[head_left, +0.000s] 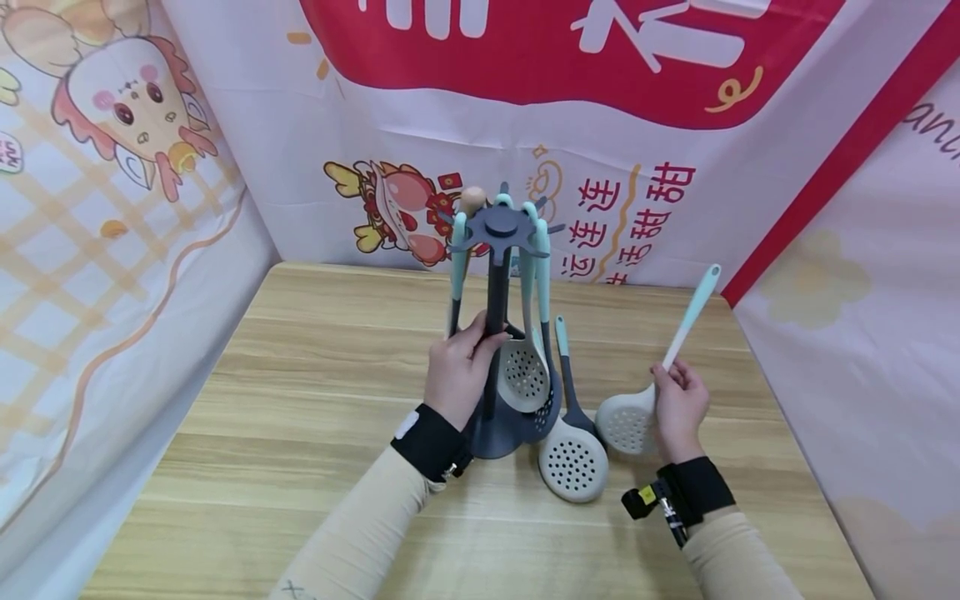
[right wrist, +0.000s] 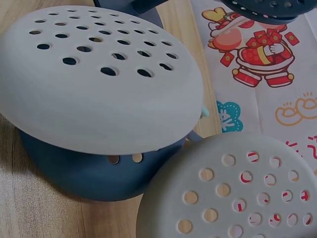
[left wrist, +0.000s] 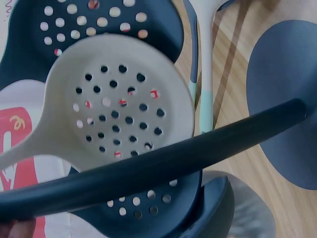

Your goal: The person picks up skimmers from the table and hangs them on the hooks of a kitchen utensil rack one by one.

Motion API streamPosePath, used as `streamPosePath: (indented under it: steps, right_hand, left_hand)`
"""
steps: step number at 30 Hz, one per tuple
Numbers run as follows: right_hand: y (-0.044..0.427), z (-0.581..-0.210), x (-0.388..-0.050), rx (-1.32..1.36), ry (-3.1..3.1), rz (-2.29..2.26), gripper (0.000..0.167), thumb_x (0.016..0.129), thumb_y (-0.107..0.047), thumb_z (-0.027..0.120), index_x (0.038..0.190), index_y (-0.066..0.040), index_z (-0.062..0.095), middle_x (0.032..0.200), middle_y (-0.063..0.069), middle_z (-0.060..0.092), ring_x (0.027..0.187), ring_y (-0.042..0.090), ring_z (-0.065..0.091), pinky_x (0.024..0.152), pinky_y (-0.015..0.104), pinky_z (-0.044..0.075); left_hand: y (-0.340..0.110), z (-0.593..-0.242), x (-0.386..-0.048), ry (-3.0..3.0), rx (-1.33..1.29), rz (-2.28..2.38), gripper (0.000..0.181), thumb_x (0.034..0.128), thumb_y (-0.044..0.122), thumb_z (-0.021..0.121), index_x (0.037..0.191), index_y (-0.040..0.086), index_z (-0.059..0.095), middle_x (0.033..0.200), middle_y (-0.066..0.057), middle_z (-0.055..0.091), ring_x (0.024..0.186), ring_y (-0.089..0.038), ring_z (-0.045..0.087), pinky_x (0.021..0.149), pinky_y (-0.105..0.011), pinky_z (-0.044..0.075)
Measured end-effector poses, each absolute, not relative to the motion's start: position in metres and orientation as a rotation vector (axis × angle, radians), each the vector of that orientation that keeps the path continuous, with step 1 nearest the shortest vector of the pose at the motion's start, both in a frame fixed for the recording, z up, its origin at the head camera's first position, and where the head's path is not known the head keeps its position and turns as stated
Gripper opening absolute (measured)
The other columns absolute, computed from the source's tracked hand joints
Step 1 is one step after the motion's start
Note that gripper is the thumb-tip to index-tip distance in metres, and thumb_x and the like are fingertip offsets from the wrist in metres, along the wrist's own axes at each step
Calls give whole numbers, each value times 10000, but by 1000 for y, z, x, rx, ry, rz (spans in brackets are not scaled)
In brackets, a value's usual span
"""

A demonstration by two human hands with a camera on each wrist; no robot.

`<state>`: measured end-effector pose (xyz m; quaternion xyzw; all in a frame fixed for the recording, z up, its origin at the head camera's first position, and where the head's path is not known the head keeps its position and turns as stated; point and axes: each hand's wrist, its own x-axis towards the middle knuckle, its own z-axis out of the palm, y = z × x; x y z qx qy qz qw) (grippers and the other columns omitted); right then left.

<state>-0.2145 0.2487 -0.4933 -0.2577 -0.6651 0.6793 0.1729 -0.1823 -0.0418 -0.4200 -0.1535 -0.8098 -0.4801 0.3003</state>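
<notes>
My left hand [head_left: 459, 379] grips the dark post [head_left: 498, 292] of a utensil stand. Mint-handled utensils hang from the stand's hooked top [head_left: 501, 222], among them a pale skimmer [head_left: 523, 375] in front of a dark perforated one. Off to the right, my right hand [head_left: 682, 408] holds another pale skimmer [head_left: 626, 423] low on its handle, whose mint end points up and away. Between the hands, a third pale skimmer [head_left: 573, 460] lies over a dark utensil [head_left: 567, 379] on the table. The left wrist view shows the post [left wrist: 148, 158] crossing before the hanging skimmer [left wrist: 119, 104].
The wooden table [head_left: 300, 450] is bounded at the back by a printed cloth [head_left: 285, 167] and by cloths on both sides. The stand's round dark base [head_left: 495, 437] is close beside the lying skimmer. A round wooden knob [head_left: 472, 199] shows behind the hooks.
</notes>
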Motion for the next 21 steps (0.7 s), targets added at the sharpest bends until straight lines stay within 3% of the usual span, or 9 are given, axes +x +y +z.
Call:
streamPosePath:
  steps: [5, 10, 13, 17, 21]
  right_hand:
    - [246, -492, -213, -694, -1871, 1923, 179, 928, -26, 653, 1034, -164, 609, 778, -156, 591, 803, 15, 536, 691, 87, 432]
    - [246, -491, -213, -672, -1842, 1927, 186, 916, -11, 661, 1009, -166, 620, 758, -155, 586, 765, 5, 534, 673, 87, 431]
    - [246, -490, -213, -657, -1874, 1897, 185, 921, -20, 653, 1088, -99, 641, 755, -167, 583, 763, -4, 537, 680, 89, 424]
    - [246, -486, -210, -628, -1955, 1849, 344, 944, -45, 632, 1281, 18, 603, 790, -181, 584, 800, -10, 546, 706, 101, 411]
    - [246, -482, -208, -598, -1981, 1830, 382, 955, -58, 626, 1320, 45, 577, 799, -201, 593, 814, -7, 542, 715, 115, 403]
  left_hand:
    - [-38, -420, -180, -2216, -346, -1188, 217, 968, 171, 640, 1129, 31, 681, 935, -112, 754, 725, -211, 709, 619, -351, 572]
    - [-36, -416, -178, -2286, -362, -1178, 202, 1009, 176, 576, 1133, 26, 633, 989, -115, 734, 893, -241, 721, 750, -403, 580]
    - [-37, -418, -180, -2285, -399, -1230, 205, 1021, 172, 550, 1141, 23, 624, 1027, -117, 721, 963, -244, 710, 826, -411, 569]
    - [-42, -422, -183, -2259, -453, -1314, 216, 1026, 136, 524, 1178, 17, 623, 1071, -118, 712, 1040, -247, 695, 911, -407, 553]
    - [-45, -422, -185, -2273, -531, -1396, 251, 1039, 112, 484, 1242, 11, 593, 1157, -129, 698, 1136, -256, 666, 999, -410, 514]
